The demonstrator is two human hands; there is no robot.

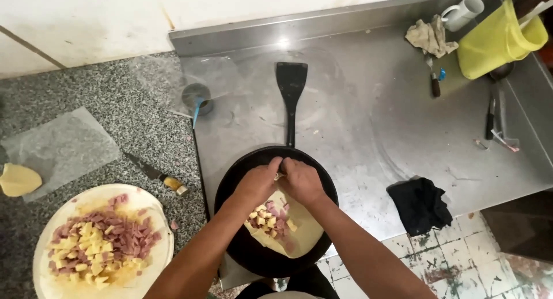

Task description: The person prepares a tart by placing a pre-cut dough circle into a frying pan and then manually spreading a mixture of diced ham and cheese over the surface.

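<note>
A round black pan (239, 250) sits at the front edge of the steel counter. In it lies a pale dough round (308, 233) topped with diced ham and cheese (269, 219). My left hand (257, 183) and my right hand (300, 181) meet over the far edge of the dough, fingers pinched together on it. A black spatula (291, 97) lies just beyond the pan, its blade pointing away from me.
A white plate (43, 273) heaped with diced ham and cheese stands front left on the granite top, a small knife (155, 175) beside it. Plastic sheets (60, 146), a dough piece (18, 180), a black cloth (419, 204), a yellow jug (498, 40) and a white mug (462, 12) lie around.
</note>
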